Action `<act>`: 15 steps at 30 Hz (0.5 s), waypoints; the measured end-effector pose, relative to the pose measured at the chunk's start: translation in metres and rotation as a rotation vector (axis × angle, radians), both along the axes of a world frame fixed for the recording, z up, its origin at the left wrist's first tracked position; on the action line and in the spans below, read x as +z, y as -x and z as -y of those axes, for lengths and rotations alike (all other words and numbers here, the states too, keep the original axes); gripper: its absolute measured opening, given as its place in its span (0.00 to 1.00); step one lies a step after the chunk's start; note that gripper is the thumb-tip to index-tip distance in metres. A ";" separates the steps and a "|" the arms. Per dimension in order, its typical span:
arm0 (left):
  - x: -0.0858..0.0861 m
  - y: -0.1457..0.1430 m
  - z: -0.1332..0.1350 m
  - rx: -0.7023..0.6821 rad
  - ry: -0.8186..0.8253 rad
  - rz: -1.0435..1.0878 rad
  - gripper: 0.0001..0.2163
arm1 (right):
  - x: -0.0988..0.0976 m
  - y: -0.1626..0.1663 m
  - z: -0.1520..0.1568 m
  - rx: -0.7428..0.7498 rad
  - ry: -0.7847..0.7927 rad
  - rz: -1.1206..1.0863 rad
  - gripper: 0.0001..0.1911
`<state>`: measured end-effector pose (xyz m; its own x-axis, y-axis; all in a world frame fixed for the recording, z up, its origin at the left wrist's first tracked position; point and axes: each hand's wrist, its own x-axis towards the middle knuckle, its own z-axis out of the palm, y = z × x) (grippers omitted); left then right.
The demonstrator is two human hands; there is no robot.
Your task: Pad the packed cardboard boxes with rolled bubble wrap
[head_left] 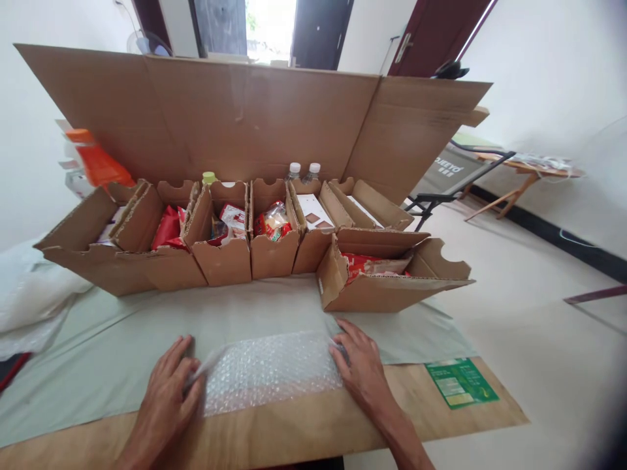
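A sheet of clear bubble wrap (pixel 272 369) lies flat on the pale green cloth (pixel 122 346) at the near edge of the wooden table (pixel 313 427). My left hand (pixel 166 398) pinches the sheet's left edge between thumb and fingers. My right hand (pixel 360 365) grips its right edge, fingers curled on the plastic. Just beyond my right hand sits an open cardboard box (pixel 386 284) with red packets inside.
A row of open cardboard boxes (pixel 223 251) with snack packets stands behind the cloth, backed by a tall cardboard sheet (pixel 235 117). Two capped bottles (pixel 304 171) and an orange bottle (pixel 98 160) stand near. A green card (pixel 460 382) lies at right. White bags lie at left.
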<state>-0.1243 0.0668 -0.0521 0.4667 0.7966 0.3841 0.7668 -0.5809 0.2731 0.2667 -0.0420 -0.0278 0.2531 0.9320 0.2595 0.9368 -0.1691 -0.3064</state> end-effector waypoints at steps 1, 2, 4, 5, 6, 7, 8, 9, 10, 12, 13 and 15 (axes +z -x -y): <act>0.005 0.000 0.001 -0.013 0.027 0.035 0.11 | 0.005 0.002 0.004 0.008 -0.013 -0.034 0.10; 0.011 0.000 0.000 -0.018 0.067 0.065 0.10 | 0.011 0.006 0.008 0.014 -0.027 -0.080 0.09; 0.030 0.004 -0.006 -0.016 0.188 0.071 0.10 | 0.023 0.019 0.019 0.015 -0.030 -0.232 0.08; 0.042 0.007 -0.013 -0.007 0.250 0.041 0.11 | 0.028 0.027 0.025 0.012 -0.012 -0.336 0.09; 0.055 0.009 -0.021 0.002 0.307 -0.013 0.12 | 0.032 0.035 0.031 0.009 0.016 -0.449 0.10; 0.068 0.010 -0.031 0.006 0.343 -0.083 0.13 | 0.034 0.043 0.035 0.008 0.053 -0.560 0.13; 0.079 0.011 -0.041 0.018 0.362 -0.166 0.14 | 0.035 0.050 0.039 0.006 0.092 -0.656 0.18; 0.089 0.011 -0.052 0.037 0.376 -0.244 0.16 | 0.033 0.056 0.041 -0.003 0.124 -0.722 0.23; 0.097 0.010 -0.062 0.063 0.380 -0.307 0.18 | 0.030 0.059 0.043 -0.025 0.145 -0.756 0.28; 0.104 0.009 -0.075 0.108 0.394 -0.378 0.24 | 0.021 0.062 0.042 -0.106 0.157 -0.760 0.34; 0.103 0.009 -0.078 0.123 0.408 -0.377 0.27 | 0.016 0.061 0.040 -0.151 0.148 -0.744 0.35; 0.096 0.013 -0.077 0.137 0.467 -0.301 0.31 | 0.010 0.057 0.037 -0.206 0.123 -0.709 0.37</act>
